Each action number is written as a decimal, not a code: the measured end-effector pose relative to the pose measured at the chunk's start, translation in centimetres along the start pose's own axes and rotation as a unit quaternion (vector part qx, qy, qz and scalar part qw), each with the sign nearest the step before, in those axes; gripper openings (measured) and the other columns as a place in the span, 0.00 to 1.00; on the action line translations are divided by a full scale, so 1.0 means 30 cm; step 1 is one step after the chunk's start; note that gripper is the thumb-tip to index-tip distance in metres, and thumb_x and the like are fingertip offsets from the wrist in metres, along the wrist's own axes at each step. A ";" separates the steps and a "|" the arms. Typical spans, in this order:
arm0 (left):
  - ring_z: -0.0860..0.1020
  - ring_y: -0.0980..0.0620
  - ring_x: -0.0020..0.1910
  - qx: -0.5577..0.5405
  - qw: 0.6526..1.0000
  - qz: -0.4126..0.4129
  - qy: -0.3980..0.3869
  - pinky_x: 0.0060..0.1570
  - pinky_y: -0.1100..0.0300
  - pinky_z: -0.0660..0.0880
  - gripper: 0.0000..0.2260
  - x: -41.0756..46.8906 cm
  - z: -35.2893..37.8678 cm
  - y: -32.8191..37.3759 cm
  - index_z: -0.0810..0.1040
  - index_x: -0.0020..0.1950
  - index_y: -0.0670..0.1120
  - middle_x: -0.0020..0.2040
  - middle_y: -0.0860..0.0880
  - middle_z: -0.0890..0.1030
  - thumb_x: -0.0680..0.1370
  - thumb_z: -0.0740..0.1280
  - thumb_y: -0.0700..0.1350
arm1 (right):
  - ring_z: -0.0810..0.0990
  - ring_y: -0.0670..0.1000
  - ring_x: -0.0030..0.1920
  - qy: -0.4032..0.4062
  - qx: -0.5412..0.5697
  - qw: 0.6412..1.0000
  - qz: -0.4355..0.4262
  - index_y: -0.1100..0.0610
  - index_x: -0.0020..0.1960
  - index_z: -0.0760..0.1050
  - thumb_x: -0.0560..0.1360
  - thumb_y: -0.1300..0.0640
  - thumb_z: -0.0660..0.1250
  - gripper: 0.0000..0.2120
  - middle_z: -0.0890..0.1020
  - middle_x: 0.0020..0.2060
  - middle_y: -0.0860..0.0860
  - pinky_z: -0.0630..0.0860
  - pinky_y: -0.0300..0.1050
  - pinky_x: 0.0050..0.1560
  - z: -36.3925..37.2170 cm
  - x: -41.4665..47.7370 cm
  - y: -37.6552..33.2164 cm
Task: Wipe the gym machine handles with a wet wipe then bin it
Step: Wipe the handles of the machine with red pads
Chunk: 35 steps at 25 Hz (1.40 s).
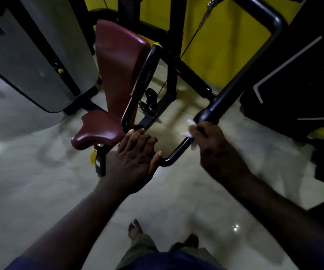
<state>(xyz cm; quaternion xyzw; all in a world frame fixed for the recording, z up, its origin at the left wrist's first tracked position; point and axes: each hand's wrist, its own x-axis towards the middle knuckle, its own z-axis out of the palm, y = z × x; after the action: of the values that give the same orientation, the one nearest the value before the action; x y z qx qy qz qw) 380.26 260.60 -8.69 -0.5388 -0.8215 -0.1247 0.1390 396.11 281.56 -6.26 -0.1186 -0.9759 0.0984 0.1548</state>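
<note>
A black tubular handle bar [178, 151] of the gym machine runs across the middle of the view, bending up on both sides. My left hand [135, 158] grips its lower cross section, fingers over the top and thumb hooked under. My right hand [213, 141] is wrapped round the right arm of the bar just below the thick black grip [213, 108], with a white wet wipe [190, 129] bunched between palm and tube. Bits of the wipe stick out on the left of the hand.
A maroon padded seat [98, 131] and backrest [118, 61] stand left of the bar. A grey weight-stack cover [30, 55] is at the far left, a black machine [303, 75] at the right, a yellow wall behind. My feet stand on glossy floor tiles [30, 191] below.
</note>
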 end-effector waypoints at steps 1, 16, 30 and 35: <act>0.71 0.40 0.73 -0.007 1.000 0.001 0.008 0.78 0.43 0.61 0.21 -0.001 0.008 -0.004 0.77 0.69 0.41 0.64 0.43 0.79 0.85 0.60 0.55 | 0.74 0.60 0.64 -0.001 -0.004 1.000 0.025 0.61 0.78 0.67 0.82 0.66 0.54 0.24 0.74 0.67 0.57 0.78 0.55 0.59 -0.010 0.012 0.014; 0.76 0.45 0.64 -0.125 0.985 0.121 0.018 0.73 0.50 0.63 0.23 0.025 -0.023 -0.125 0.76 0.71 0.44 0.63 0.48 0.80 0.83 0.63 0.58 | 0.75 0.57 0.55 0.040 -0.040 0.993 0.107 0.60 0.69 0.77 0.80 0.67 0.67 0.17 0.76 0.58 0.54 0.76 0.49 0.54 0.094 -0.039 -0.325; 0.72 0.41 0.65 -0.367 0.922 0.031 0.117 0.66 0.45 0.71 0.16 0.103 -0.016 -0.300 0.73 0.62 0.33 0.65 0.37 0.72 0.77 0.69 0.38 | 0.81 0.48 0.46 -0.045 0.115 0.972 0.198 0.52 0.60 0.83 0.70 0.56 0.81 0.19 0.81 0.47 0.48 0.75 0.38 0.50 0.026 0.016 -0.373; 0.76 0.44 0.56 -0.489 0.866 -0.052 0.094 0.58 0.53 0.74 0.18 0.165 -0.043 -0.344 0.68 0.63 0.35 0.59 0.36 0.74 0.74 0.60 0.30 | 0.82 0.43 0.44 -0.009 0.220 0.926 0.307 0.47 0.54 0.86 0.67 0.45 0.81 0.17 0.85 0.44 0.44 0.80 0.44 0.48 0.068 0.180 -0.453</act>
<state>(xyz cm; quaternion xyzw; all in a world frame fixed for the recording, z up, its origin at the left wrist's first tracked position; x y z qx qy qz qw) 369.01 260.36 -6.25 -0.4803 -0.6648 -0.5675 -0.0727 387.73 269.70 -3.56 -0.3745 -0.8469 0.3543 0.1306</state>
